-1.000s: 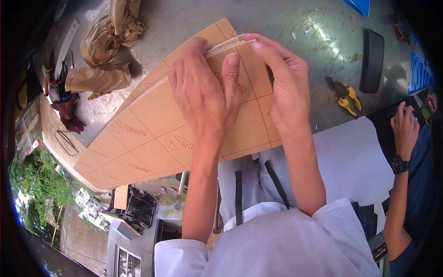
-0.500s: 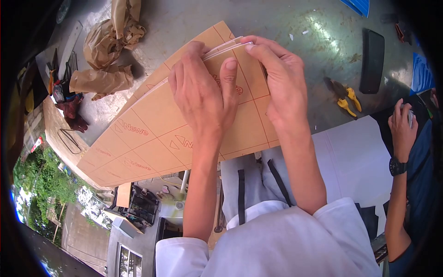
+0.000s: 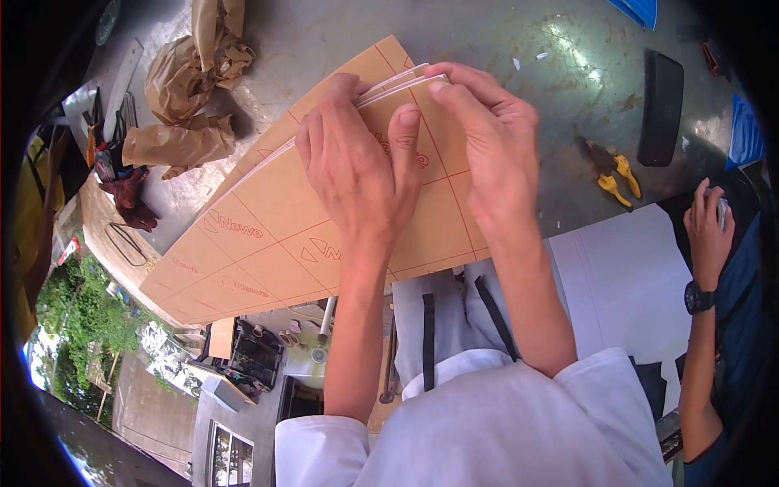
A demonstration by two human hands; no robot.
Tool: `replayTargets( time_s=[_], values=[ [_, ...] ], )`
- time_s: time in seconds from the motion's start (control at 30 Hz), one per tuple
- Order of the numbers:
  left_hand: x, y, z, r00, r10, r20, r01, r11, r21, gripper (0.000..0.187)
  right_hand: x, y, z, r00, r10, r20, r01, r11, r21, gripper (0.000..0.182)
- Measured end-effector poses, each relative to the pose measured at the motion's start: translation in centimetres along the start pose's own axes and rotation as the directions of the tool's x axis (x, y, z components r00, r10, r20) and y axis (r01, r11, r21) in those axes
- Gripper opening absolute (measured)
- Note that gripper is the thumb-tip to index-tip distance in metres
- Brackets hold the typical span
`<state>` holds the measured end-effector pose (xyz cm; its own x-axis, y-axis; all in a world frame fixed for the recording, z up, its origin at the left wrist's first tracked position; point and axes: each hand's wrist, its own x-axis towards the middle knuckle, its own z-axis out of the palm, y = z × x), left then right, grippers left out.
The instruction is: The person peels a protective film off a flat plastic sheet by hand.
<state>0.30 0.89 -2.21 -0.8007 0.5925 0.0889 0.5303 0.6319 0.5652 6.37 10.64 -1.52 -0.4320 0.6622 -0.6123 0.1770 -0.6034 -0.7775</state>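
Note:
A stack of thin sheets (image 3: 284, 252), faced with brown paper and printed with red lines and "Newe" lettering, lies slanted in front of me. Its white edges show at the top, slightly fanned. My left hand (image 3: 357, 178) wraps its fingers over the upper edge, the thumb resting along the brown face. At the upper right corner, my right hand (image 3: 499, 146) pinches the sheets between thumb and fingers. Behind the front sheets, another brown sheet (image 3: 377, 61) sticks out at the top.
Yellow-handled pliers (image 3: 608, 172) and a black slab-shaped object (image 3: 658, 107) lie right on the metal table (image 3: 454, 32). Crumpled brown paper (image 3: 182, 89) sits left. A white sheet (image 3: 625, 284) is at lower right, beside another person's hand (image 3: 708, 231) holding something small.
My right thumb has slid slightly down at the sheets' corner. The view has shifted a little; both hands keep their hold on the stack.

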Motion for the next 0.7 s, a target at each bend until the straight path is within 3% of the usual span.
replayTargets(
  time_s=[0.2,0.27,0.3,0.37,0.4,0.47,0.5,0.57,0.7],
  values=[
    [0.1,0.0,-0.1,1.000,-0.003,0.014,0.003,1.000,0.001,0.050,-0.2,-0.1,-0.2,0.999,-0.036,0.027,0.038,0.996,-0.074,0.018],
    [0.1,-0.1,0.0,1.000,-0.016,0.021,0.017,1.000,-0.010,0.049,-0.4,0.4,-0.1,0.984,-0.173,-0.033,0.170,0.983,-0.074,0.020],
    [0.2,0.0,-0.1,1.000,-0.013,0.023,0.013,1.000,-0.004,0.049,-0.4,0.5,-0.1,0.986,-0.166,-0.034,0.163,0.984,-0.074,0.020],
    [-0.1,-0.1,-0.2,0.999,-0.019,0.031,0.019,1.000,0.004,0.048,-0.2,0.3,-0.3,0.902,-0.429,0.035,0.419,0.857,-0.300,0.020],
    [-0.1,-0.1,-0.1,1.000,-0.007,0.018,0.007,1.000,0.001,0.048,0.1,0.3,-0.5,0.904,-0.427,0.037,0.417,0.857,-0.303,0.020],
    [0.0,-0.2,0.0,1.000,0.001,0.000,-0.001,1.000,-0.005,0.048,0.6,0.1,-1.1,0.734,-0.628,0.259,0.644,0.522,-0.560,0.018],
    [0.0,-0.2,-0.1,1.000,0.010,0.001,-0.010,1.000,-0.011,0.049,0.8,0.0,-1.3,0.733,-0.627,0.263,0.646,0.519,-0.560,0.018],
    [0.0,-0.3,-0.1,1.000,0.014,-0.003,-0.014,1.000,-0.019,0.049,0.9,-0.2,-1.5,0.659,-0.660,0.360,0.700,0.363,-0.615,0.015],
    [0.0,-0.4,0.1,0.999,0.012,-0.042,-0.014,0.999,-0.047,0.051,1.0,-0.9,-1.5,0.613,-0.654,0.444,0.730,0.253,-0.634,0.012]
  ],
)
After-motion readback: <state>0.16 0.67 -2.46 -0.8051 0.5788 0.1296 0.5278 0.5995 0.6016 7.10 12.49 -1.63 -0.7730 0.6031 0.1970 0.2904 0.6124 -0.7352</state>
